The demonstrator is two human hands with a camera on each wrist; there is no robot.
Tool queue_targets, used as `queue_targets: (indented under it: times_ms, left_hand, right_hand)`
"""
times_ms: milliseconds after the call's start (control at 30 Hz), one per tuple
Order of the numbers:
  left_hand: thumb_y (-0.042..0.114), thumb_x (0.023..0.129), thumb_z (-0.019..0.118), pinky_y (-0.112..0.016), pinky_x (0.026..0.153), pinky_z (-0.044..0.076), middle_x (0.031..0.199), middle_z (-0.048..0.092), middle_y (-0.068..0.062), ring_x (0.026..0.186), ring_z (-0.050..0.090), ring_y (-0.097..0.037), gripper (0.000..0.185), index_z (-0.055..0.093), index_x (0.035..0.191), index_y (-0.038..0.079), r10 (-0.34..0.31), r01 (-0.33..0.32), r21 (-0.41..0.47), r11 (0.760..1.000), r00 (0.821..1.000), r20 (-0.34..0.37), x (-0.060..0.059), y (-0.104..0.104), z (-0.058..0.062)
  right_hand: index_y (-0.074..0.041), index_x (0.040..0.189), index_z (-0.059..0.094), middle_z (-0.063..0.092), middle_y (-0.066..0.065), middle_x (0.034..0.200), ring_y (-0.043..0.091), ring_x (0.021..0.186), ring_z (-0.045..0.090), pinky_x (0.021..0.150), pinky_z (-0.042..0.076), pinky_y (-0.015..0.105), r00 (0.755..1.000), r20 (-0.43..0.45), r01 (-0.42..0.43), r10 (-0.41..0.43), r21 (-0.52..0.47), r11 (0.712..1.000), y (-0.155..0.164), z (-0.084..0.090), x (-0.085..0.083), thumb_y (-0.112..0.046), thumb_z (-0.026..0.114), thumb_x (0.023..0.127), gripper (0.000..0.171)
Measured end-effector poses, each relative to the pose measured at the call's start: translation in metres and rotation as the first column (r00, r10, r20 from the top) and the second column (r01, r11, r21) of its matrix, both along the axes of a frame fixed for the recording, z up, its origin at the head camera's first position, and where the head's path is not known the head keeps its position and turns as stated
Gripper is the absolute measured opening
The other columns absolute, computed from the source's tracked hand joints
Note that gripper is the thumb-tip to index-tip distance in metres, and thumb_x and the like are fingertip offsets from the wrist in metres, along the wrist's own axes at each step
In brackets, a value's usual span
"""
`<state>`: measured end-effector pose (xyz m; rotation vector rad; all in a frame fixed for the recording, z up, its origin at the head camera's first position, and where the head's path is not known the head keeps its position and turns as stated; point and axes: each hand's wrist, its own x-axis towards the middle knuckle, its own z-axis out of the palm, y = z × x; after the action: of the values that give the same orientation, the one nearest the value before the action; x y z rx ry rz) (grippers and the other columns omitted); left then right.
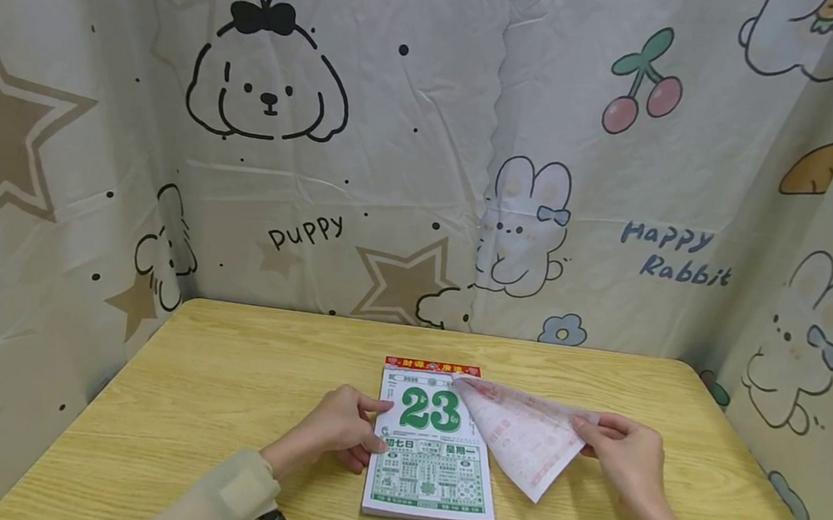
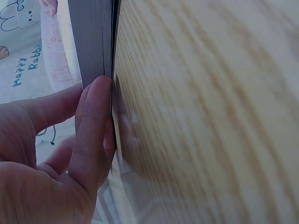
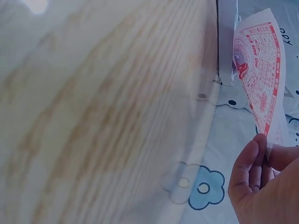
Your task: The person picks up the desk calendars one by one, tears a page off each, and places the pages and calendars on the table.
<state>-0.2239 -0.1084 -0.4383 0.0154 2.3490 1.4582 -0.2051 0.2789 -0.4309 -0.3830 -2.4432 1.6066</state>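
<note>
Calendar: tear-off pad (image 1: pixel 432 454) lies flat near the worktop's (image 1: pixel 223 392) front-centre; top page shows a green "23".
Left hand: left hand (image 1: pixel 340 433) rests on the pad's left edge, fingers fairly straight, pressing it down; in the left wrist view the fingers (image 2: pixel 93 130) lie against the side of the page stack (image 2: pixel 93 42).
Right hand: right hand (image 1: pixel 627 456) pinches the far edge of the red-printed sheet (image 1: pixel 520 433), thumb and fingers curled on the paper.
Sheet: pulled off to the right, lifted and slanted; one corner looks attached at the red binding strip (image 1: pixel 432 366) near the top right.
Progress: judging by this, the sheet is mostly peeled but not fully free; the last bit at the binding is left.
Hard to tell: whether that corner is really attached; small print unreadable; wrist views blurred and tilted; right wrist view shows only part of the hand (image 3: pixel 261 186).
Surround: cartoon-print cloth (image 1: pixel 428 144) behind and at the sides.
</note>
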Motion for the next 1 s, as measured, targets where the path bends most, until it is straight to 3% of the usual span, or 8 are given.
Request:
queue_targets:
  times_ms: [1000]
  left_hand:
    - [-0.005, 0.081, 0.087, -0.035, 0.053, 0.064, 0.083, 0.064, -0.016, 0.054, 0.067, -0.021, 0.062, 0.07, 0.139, 0.007, 0.002, -0.002, -0.004, 1.0, 1.0, -0.012, -0.001, 0.001, -0.001]
  right_hand:
    - [0.02, 0.128, 0.06, 0.077, 0.019, 0.093, 0.012, 0.068, 0.073, 0.064, 0.064, 0.026, 0.999, 0.017, 0.036, -0.036, 0.02, 0.999, 0.011, 0.002, -0.001, -0.01, 0.077, 0.097, 0.047]
